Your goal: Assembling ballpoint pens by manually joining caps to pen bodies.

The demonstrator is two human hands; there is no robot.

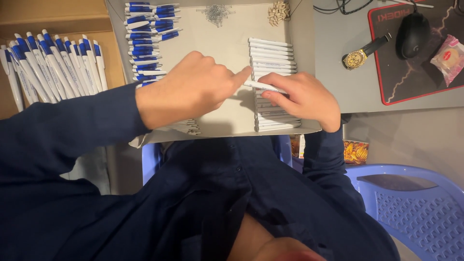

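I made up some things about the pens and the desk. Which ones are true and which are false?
1. The right hand holds a white pen barrel. True.
2. The left hand points its first finger toward that barrel. True.
3. The finished blue and white pens lie on the right, beside the mouse. False: they lie on the far left, on a brown surface.
4. A gold wristwatch lies left of the black mouse. True.
5. The stack of white barrels sits on the red-edged mouse mat. False: it sits on the pale board in front of the person.
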